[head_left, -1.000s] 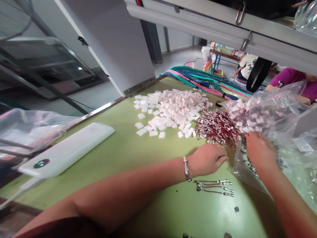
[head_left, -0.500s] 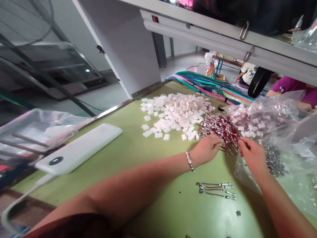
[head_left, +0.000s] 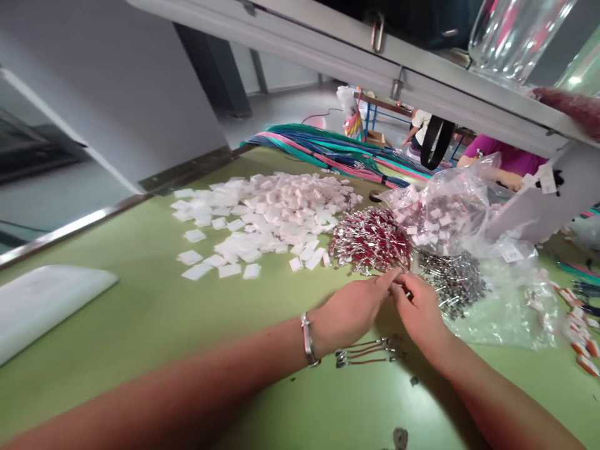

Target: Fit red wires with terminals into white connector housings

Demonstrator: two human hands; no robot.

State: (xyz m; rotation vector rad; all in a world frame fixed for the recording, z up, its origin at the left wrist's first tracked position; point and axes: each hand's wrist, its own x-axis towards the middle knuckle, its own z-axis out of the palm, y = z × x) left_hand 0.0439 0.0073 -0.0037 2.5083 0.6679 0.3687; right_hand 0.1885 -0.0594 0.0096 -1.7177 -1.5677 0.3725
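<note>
We note the pile of red wires [head_left: 370, 242] with metal ends at the centre of the green table [head_left: 154, 350]. At its near edge our left hand [head_left: 349, 315] and right hand [head_left: 423, 312] meet, fingertips pinched together; we cannot tell what, if anything, lies between them. Nearer us, partly behind the left hand's wrist, is a row of short wires [head_left: 368, 354], roughly parallel. Left of the pile we record loose white pieces [head_left: 272, 215]; to the right, dark metal parts [head_left: 452, 281] and a clear bag [head_left: 435, 212] of pale pieces. Farther off we observe long coloured cables [head_left: 328, 150] and a person in purple [head_left: 504, 156].
</note>
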